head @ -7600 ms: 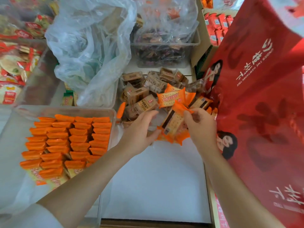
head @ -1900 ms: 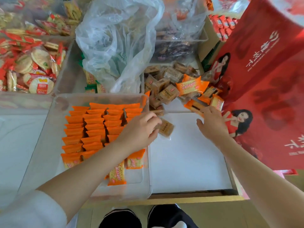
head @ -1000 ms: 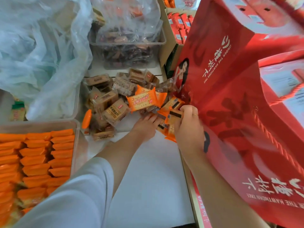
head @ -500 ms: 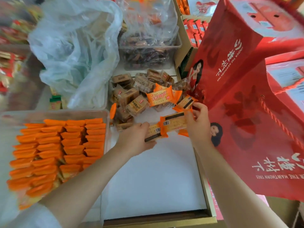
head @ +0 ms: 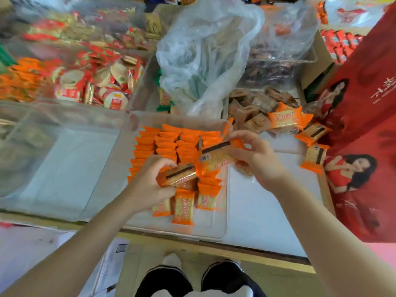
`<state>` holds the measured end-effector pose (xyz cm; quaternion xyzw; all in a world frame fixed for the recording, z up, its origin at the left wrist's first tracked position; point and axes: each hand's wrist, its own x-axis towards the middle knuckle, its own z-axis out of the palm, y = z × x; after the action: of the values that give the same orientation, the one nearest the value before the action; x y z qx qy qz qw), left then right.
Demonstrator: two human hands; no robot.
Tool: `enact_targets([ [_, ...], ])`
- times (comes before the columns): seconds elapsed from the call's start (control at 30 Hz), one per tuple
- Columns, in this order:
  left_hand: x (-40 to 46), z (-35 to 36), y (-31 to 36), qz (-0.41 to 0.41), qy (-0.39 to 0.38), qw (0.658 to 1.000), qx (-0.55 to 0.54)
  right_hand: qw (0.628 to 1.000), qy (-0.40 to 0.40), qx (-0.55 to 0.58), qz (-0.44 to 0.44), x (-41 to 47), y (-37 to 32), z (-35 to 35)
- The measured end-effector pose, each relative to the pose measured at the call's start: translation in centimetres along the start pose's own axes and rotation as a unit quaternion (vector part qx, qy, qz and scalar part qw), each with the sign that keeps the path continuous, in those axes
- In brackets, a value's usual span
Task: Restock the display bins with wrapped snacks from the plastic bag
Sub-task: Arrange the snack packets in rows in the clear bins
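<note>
Right now I have my left hand (head: 150, 185) gripping one orange snack pack (head: 177, 175) and my right hand (head: 257, 159) pinching another (head: 216, 157), both held above the clear bin (head: 220, 230), presumably to line them up with its rows.

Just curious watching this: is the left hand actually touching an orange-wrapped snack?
Touching. The head view shows the left hand with its fingers curled round one orange-wrapped snack, held above the clear bin.

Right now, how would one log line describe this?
left hand: holds orange-wrapped snack bar | right hand: holds second bar | both above clear plastic bin
</note>
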<state>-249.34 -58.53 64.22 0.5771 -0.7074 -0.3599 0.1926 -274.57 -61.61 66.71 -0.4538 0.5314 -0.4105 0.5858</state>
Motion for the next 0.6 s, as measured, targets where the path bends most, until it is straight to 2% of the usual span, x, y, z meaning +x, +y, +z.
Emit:
enact_targets([
  [0.07,-1.4,-1.7,-2.0,-0.006,-0.012,1.0,0.011,0.998,-0.024,-0.054,-0.001,-0.4,0.1,2.1],
  [0.17,-3.0,-3.7,-4.3,0.0,-0.089,0.995,0.048,0.987,-0.037,-0.158,-0.004,-0.7,0.8,5.6],
  [0.23,-3.6,-4.6,-5.7,0.023,-0.132,0.983,0.124,0.976,-0.065,-0.208,0.012,-0.9,1.8,8.2],
  [0.3,-3.7,-5.2,-6.9,0.028,-0.141,0.957,0.251,0.956,-0.106,-0.271,0.023,-1.1,3.3,10.7],
  [0.4,-3.0,-5.5,-8.4,0.054,-0.177,0.899,0.398,0.905,-0.136,-0.401,0.035,-1.0,5.2,13.6],
  [0.53,-2.1,-4.9,-9.6,0.201,-0.164,0.836,0.483,0.875,-0.156,-0.457,0.02,-1.3,4.8,15.5],
  [0.6,-1.8,-5.0,-10.0,0.222,-0.157,0.814,0.513,0.872,-0.154,-0.464,0.001,-1.4,4.1,15.3],
])
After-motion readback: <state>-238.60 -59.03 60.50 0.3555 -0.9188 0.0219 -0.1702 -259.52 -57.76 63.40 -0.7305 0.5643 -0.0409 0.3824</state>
